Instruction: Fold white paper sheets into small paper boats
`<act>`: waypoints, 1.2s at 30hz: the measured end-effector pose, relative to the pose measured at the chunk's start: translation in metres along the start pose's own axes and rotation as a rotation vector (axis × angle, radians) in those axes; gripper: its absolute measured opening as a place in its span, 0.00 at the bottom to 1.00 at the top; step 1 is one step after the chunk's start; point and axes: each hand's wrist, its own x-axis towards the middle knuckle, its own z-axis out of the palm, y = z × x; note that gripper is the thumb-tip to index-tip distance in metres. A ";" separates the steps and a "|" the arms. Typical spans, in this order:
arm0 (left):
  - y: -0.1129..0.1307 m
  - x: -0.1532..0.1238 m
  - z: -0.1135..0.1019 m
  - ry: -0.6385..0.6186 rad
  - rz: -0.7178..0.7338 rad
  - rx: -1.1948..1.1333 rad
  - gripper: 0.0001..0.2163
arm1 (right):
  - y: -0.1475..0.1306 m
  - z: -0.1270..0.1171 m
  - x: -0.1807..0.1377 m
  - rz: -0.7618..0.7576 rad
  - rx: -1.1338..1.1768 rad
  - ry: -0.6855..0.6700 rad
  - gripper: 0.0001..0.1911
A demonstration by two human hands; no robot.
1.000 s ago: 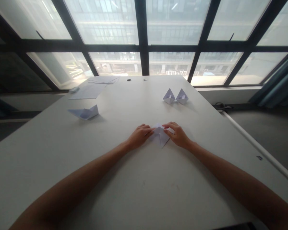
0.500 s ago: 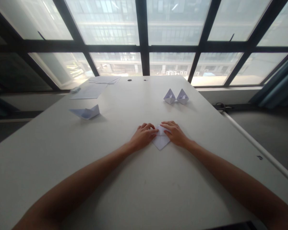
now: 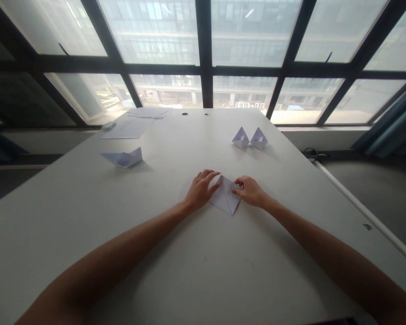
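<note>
A folded white paper (image 3: 225,197) lies on the table between my hands, its sheet creased into a diamond-like shape with one corner toward me. My left hand (image 3: 200,188) holds it at the left edge, thumb pressed on the paper and forefinger stretched to the upper corner. At the right edge, my right hand (image 3: 250,190) pinches the paper between thumb and curled fingers. Part of that edge is hidden under the fingers.
Two folded paper boats (image 3: 241,138) stand side by side at the back right. A larger folded paper piece (image 3: 125,158) sits to the left. Flat paper sheets (image 3: 128,128) lie farther back on the white table (image 3: 176,275), before the windows.
The paper has turned, and its near corner has shifted slightly right. My right hand has moved to its right edge and closed there. My left hand's thumb and forefinger have spread apart.
</note>
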 end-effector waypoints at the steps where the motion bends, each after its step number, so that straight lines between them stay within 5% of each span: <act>1: 0.000 0.001 0.000 0.062 -0.045 -0.052 0.15 | 0.001 0.000 0.001 0.010 0.049 0.009 0.04; 4: -0.001 0.005 -0.002 0.167 -0.233 -0.324 0.16 | 0.001 -0.002 0.003 0.064 0.340 0.035 0.07; 10: 0.000 0.012 -0.004 0.049 -0.460 -0.984 0.20 | -0.008 -0.008 0.001 0.239 0.928 0.027 0.20; 14: 0.008 0.010 -0.005 -0.034 -0.524 -1.120 0.21 | -0.015 -0.008 -0.001 0.180 1.124 -0.024 0.24; 19: 0.020 0.004 -0.001 -0.119 -0.366 -0.913 0.22 | -0.020 -0.002 -0.004 0.101 1.099 -0.009 0.21; 24: 0.028 -0.002 0.000 -0.354 -0.370 -1.003 0.28 | -0.024 0.005 -0.006 0.049 0.833 0.131 0.18; 28: 0.033 -0.003 0.000 -0.390 -0.291 -1.100 0.23 | -0.026 0.008 -0.006 0.034 0.611 0.315 0.23; 36: 0.025 -0.005 0.000 -0.546 -0.425 -1.261 0.22 | -0.022 0.004 -0.007 0.052 0.841 0.097 0.19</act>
